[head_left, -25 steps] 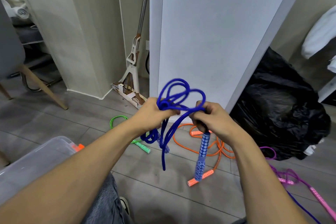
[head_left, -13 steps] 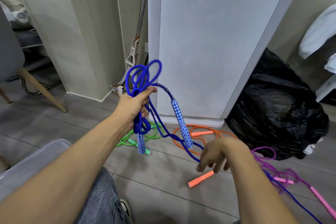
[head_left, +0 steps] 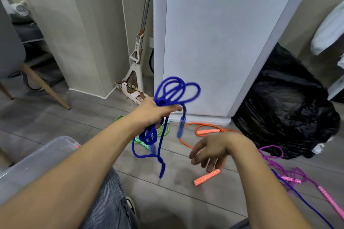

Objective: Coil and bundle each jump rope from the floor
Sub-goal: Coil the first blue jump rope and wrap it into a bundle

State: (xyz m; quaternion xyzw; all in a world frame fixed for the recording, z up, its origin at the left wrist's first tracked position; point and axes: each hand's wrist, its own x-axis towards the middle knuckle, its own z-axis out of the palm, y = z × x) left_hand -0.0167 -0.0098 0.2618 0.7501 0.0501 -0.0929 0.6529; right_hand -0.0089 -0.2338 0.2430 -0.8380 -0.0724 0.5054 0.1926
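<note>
Head cam: your left hand grips the blue rope mid-bundle, with loops standing above the fist and tails and one handle dangling below it. Your right hand is loose, fingers spread, holding nothing, just above the orange rope on the floor. Take the hanging tail with it, wrap tight round the loops right under the left fist, then tuck the end. The bin is under your left forearm, contents unreadable. The bag is beyond the right hand, contents hidden
</note>
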